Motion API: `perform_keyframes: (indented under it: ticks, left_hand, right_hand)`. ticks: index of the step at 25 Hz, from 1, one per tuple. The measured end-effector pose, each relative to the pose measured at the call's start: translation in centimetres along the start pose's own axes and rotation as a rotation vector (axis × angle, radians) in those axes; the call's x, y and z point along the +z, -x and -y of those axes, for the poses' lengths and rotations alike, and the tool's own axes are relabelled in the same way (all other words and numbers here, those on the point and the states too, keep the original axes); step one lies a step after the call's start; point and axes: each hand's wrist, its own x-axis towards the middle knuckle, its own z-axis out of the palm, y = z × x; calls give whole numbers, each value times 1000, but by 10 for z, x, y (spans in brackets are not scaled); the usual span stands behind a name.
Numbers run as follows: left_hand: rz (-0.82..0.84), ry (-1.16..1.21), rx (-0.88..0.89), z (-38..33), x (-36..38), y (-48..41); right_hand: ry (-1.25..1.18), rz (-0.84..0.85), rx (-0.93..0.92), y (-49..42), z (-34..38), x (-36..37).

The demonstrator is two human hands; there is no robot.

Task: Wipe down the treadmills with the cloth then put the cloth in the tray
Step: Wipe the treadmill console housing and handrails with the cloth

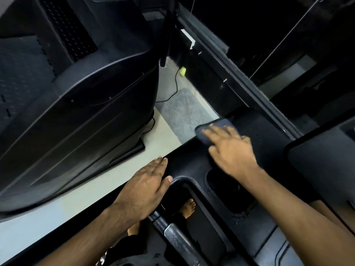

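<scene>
I look down on a black treadmill console (188,162). My right hand (232,150) lies flat with spread fingers on a dark blue cloth (219,124), pressing it onto the console's upper left corner. The cloth shows beyond and beside my fingertips; the rest of it is under the hand. My left hand (146,187) rests flat on the console's left edge with straight fingers and holds nothing. Below the right wrist is a recessed tray pocket (228,191) in the console, with water droplets near its lower rim.
A second black treadmill's motor hood (73,104) fills the left. Pale floor (180,112) with a thin black cable and a yellow-green plug lies between the machines. A metal-banded handlebar (174,237) runs below the console. A bare foot (189,207) stands on the belt.
</scene>
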Motion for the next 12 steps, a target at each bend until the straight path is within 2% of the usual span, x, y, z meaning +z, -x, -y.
perform_keyframes:
  ticks: [1,2,4,5,6,8,9,10,12]
  left_hand:
    - [0,-4,1,-1,0,-2]
    - [-6,-3,3,-3,1,-4]
    - [-17,-6,11,-5,1,-8]
    - [-19,-3,15,-5,1,-10]
    - [-19,3,20,-5,1,-12]
    - [-8,12,22,-6,1,-16]
    - [-2,19,24,-7,2,-18]
    - [-4,24,26,-9,3,-20]
    - [-12,20,26,-12,5,-25]
  right_hand:
    - [0,2,112,-5,1,-2]
    - [29,-78,33,-1,9,4]
    - [95,-91,-255,24,28,22]
    - [79,-52,-327,20,18,16]
    - [17,-24,-253,2,-1,5]
    - [-54,33,95,-27,-17,-17]
    - [-16,14,117,-33,-13,-18]
    - [36,-48,18,-32,-4,-9]
    - [106,-41,-153,-27,3,1]
